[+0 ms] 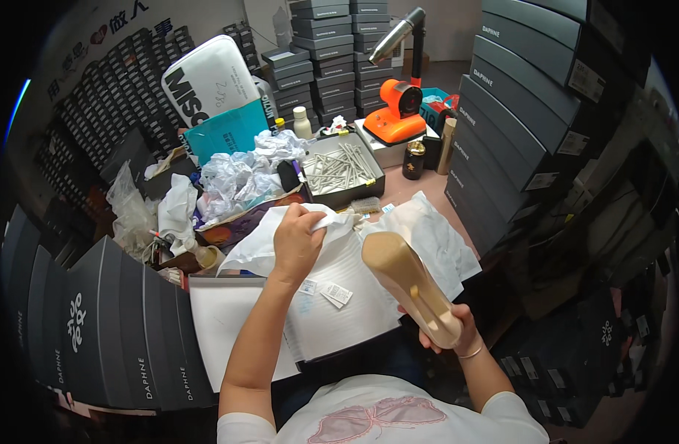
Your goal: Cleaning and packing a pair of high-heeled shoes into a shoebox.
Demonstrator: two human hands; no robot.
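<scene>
Now beige shoe (pixel 411 285) sole-up, toe away.

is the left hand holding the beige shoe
No, the left hand grips white tissue paper over the open shoe box, while the right hand holds the beige high-heeled shoe.

- The only view comes from a camera on the person's head, looking steeply down over the lap and a cluttered worktable (pixel 421 189).
- It sits close: the left hand (pixel 299 237) and right hand (pixel 450 329) fill the centre, forearms entering from the lower edge.
- The fisheye bends the stacked dark boxes (pixel 524 81) toward the rim; the darkened corners probably hide more.
</scene>
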